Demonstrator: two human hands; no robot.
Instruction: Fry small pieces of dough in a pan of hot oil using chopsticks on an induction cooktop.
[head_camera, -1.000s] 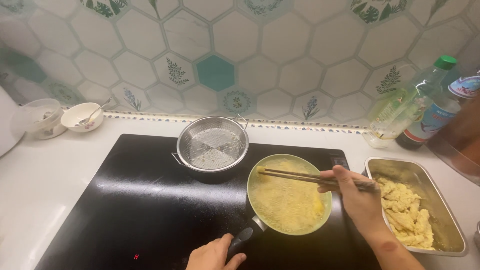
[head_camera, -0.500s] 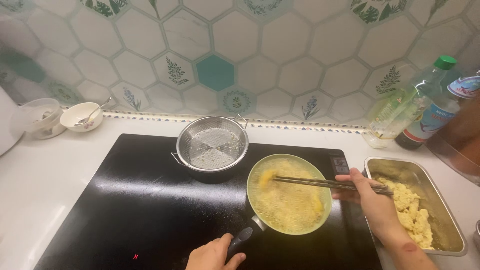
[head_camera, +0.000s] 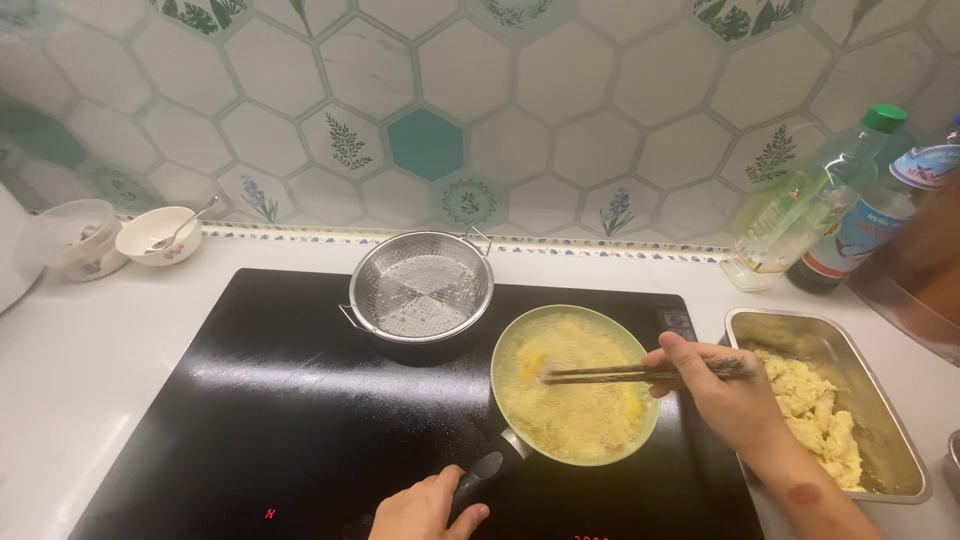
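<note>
A white table (head_camera: 90, 350) carries a black cooktop (head_camera: 250, 420), which fills the space ahead of both hands. On it, between the hands, sits a small pan (head_camera: 575, 385) of bubbling yellow egg (head_camera: 580, 410), thin and spread to the rim. The left hand (head_camera: 425, 508), low and near the viewer, is closed around the pan's dark handle (head_camera: 485, 475), which slants down from the pan toward it. The right hand (head_camera: 725, 395), just right of the pan, is clamped on a pair of chopsticks (head_camera: 640, 374) held level, their tips reaching left over the egg; whether they touch it cannot be told. The pan looks light enough for one hand, but it is likely hot, so the handle is the only safe place to hold it. The egg seems soft and wet, apt to tear. Beyond the left hand, a metal strainer (head_camera: 420, 290) rests on a dark pot. Under the right wrist, a steel tray (head_camera: 880, 400) holds cooked egg pieces (head_camera: 815, 420). Past it stand bottles (head_camera: 830, 200); far left, two small bowls (head_camera: 155, 235).
</note>
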